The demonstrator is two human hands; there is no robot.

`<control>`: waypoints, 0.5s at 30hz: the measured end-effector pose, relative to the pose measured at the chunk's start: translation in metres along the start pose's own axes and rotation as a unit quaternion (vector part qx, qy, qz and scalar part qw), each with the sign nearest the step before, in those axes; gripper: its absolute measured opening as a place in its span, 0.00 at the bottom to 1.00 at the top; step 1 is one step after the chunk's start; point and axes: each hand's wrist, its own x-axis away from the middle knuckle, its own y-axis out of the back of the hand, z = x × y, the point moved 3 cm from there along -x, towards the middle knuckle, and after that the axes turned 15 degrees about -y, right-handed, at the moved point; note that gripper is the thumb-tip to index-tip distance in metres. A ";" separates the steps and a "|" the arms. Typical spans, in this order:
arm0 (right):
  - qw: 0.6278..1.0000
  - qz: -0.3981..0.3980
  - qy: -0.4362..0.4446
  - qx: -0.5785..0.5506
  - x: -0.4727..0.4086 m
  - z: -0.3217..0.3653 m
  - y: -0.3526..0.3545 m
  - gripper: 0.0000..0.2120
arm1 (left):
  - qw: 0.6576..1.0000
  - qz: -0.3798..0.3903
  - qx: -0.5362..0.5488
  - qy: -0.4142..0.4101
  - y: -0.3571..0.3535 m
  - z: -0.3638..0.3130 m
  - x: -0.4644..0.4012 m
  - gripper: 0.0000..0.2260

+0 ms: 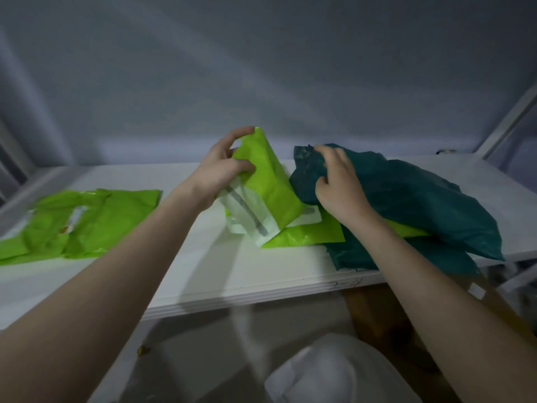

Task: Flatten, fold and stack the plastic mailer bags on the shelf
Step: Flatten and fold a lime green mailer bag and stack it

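A white shelf board (261, 274) runs along a grey wall (261, 68), with open room between a flattened lime-green plastic mailer bag (87, 222) at its left end and the pile at right. The left hand (218, 173) pinches a folded lime-green mailer bag (270, 187) upright mid-shelf. The right hand (340, 187), fingers curled, grips a crumpled dark teal plastic mailer bag (421, 199) overhanging the front edge.

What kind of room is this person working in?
Probably a storeroom or packing corner, though little of the room shows. A white shelf on a metal frame stands against a plain grey wall and holds loose lime-green mailer bags and teal mailer bags.
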 end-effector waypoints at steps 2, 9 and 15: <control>0.997 0.018 0.072 0.033 0.001 0.019 0.002 0.33 | 0.998 0.049 -0.034 -0.015 -0.001 -0.004 0.003 0.23; 0.975 0.063 0.128 0.170 -0.021 0.046 0.001 0.34 | 0.969 0.171 -0.156 -0.089 -0.021 -0.024 -0.005 0.14; 0.990 0.010 0.062 0.129 -0.028 0.028 0.020 0.11 | 0.975 -0.037 -0.185 -0.121 0.003 -0.018 -0.016 0.11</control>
